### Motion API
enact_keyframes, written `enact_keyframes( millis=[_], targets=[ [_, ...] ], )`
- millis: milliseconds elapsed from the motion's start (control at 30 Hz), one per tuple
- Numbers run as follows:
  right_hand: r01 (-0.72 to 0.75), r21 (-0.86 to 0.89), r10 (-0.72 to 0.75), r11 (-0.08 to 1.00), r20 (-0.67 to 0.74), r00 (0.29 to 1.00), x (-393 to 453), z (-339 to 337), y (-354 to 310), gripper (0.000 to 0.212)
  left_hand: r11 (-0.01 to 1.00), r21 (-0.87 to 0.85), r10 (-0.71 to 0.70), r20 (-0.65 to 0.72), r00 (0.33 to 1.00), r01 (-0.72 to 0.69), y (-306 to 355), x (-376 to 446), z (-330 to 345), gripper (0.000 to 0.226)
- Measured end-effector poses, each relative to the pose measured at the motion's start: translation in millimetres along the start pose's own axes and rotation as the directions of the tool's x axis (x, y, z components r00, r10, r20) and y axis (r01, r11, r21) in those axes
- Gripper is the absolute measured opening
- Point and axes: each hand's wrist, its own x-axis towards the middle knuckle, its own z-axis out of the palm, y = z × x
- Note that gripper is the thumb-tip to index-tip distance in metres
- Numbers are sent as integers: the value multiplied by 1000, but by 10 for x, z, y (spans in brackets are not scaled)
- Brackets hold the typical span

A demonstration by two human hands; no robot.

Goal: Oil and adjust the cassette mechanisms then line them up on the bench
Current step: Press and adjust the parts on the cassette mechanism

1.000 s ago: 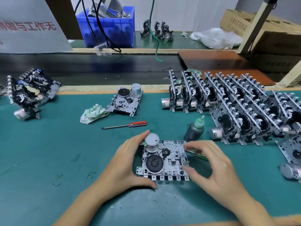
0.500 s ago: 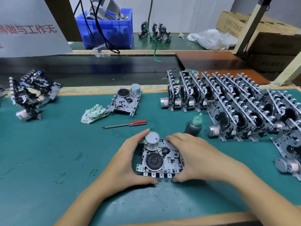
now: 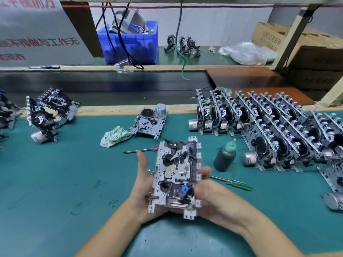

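Even bright light, edges warped, perhaps motion-blurred

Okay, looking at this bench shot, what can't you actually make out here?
- Underside of the held mechanism, head view: faces away, covered by both hands.
- Right hand fingers: motion-blurred.
- Red screwdriver handle: behind the mechanism.
- Carton print: too small.
- Far-left mechanisms: cut by the edge.

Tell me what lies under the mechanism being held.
Both hands cradle the mechanism above the green mat: left hand beneath its left edge, right hand at its right. It hides part of the red-handled screwdriver behind it.
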Motion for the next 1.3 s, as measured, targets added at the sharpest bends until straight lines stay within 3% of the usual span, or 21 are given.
enact_keyframes(
  millis=[67, 133, 167, 233, 267, 300, 400, 533, 633, 700, 800, 867, 933, 1067, 1300],
  targets=[
    [9, -232, -54, 973, -186, 981, -32, -31, -8, 35, 999, -36, 20, 32, 999, -19, -5, -10, -43, 102],
    [-3, -521, -213, 853, -353, 911, -80, -71, -22, 13, 996, -79, 38, 0, 999, -37, -10, -21, -88, 96],
    [-41, -692, -344, 721, -409, 845, -110, -119, -10, 8, 994, -101, 45, -40, 998, -49, -10, -15, -105, 93],
    [-237, -936, -639, 260, -351, 684, -172, -250, 21, 6, 983, -174, 47, -93, 995, -63, -29, 3, -141, 90],
    [-324, -944, -720, 63, -268, 640, -192, -304, 37, 2, 975, -212, 39, -102, 994, -60, -34, 7, -147, 90],
    [-381, -924, -754, -44, -220, 619, -203, -339, 52, 7, 970, -237, 28, -110, 993, -54, -39, 9, -148, 90],
    [-410, -901, -739, -141, -180, 649, -171, -402, 100, 28, 969, -246, -11, -122, 992, -20, -40, 1, -162, 89],
    [-422, -878, -754, -226, -116, 646, -62, -410, 140, 21, 965, -261, -20, -135, 991, -16, -56, -3, -210, 85],
    [-425, -889, -743, -169, -169, 648, -68, -397, 137, 18, 959, -284, -36, -140, 990, -6, -48, 1, -212, 82],
    [-415, -909, -687, -30, -283, 669, -130, -403, 97, 14, 953, -304, -52, -170, 984, -2, -44, 11, -210, 83],
    [-225, -927, -457, 302, -348, 819, -188, -422, 24, 18, 955, -296, -74, -222, 972, 6, -42, 20, -216, 77],
    [-62, -792, -306, 607, -305, 902, -151, -351, -36, 18, 962, -273, -92, -252, 963, 20, -38, 33, -220, 76],
    [-58, -638, -164, 768, -283, 945, -82, -310, -60, 34, 965, -262, -101, -265, 959, 29, -34, 47, -218, 75],
    [-178, -525, 27, 832, -283, 959, 30, -310, -113, 44, 968, -247, -123, -287, 950, 51, -44, 73, -231, 73],
    [-203, -509, 100, 837, -222, 970, 37, -330, -158, 36, 976, -208, -127, -277, 953, 69, -85, 115, -313, 76]
  ],
)
